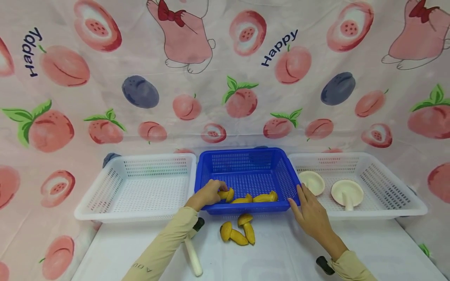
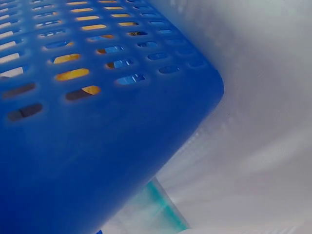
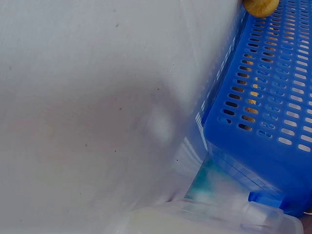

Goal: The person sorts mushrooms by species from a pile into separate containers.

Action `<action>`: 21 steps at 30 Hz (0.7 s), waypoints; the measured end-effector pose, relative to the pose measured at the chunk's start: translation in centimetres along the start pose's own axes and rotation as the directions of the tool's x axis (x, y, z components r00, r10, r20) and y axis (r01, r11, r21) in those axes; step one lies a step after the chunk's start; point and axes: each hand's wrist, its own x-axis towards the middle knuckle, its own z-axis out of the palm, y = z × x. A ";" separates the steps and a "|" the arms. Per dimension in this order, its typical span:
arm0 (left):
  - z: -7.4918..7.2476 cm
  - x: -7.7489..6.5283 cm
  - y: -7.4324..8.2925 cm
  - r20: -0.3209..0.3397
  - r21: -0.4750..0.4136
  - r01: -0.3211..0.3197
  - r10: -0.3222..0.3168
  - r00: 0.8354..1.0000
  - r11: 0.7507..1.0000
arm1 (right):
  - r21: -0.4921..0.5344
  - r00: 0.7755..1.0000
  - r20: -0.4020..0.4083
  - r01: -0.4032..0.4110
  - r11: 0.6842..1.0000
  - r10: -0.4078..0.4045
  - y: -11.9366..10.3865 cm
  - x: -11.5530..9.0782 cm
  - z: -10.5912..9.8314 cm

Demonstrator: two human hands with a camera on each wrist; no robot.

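My left hand [image 1: 212, 191] reaches over the front left of a blue plastic basket [image 1: 242, 208], its curled fingers holding a yellow mushroom [image 1: 230, 194] by the stem. More yellow mushrooms [image 1: 265, 197] lie along the inside of the basket's front wall. My right hand [image 1: 312, 214] touches the basket's front right corner with extended fingers, thumb on the front rim. Both wrist views look at the outside of the slotted blue basket [image 2: 112, 136]; yellow shows through its slots. Two yellow mushrooms [image 1: 248, 228] lie on the table before the basket.
A white basket [image 1: 140, 214] stands on the left. Another white basket [image 1: 383, 212], on the right, holds two cream wide-capped mushrooms [image 1: 346, 191]. Below my left forearm lies a pale stick-like piece [image 1: 193, 259], partly hidden. Fruit-printed cloth [image 1: 211, 93] hangs behind.
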 end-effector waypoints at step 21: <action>-2.5 -1.3 0.9 0.045 -0.060 -0.009 0.011 0.999 0.998 | -0.019 1.000 0.023 -0.016 1.000 0.016 -0.3 0.1 -0.2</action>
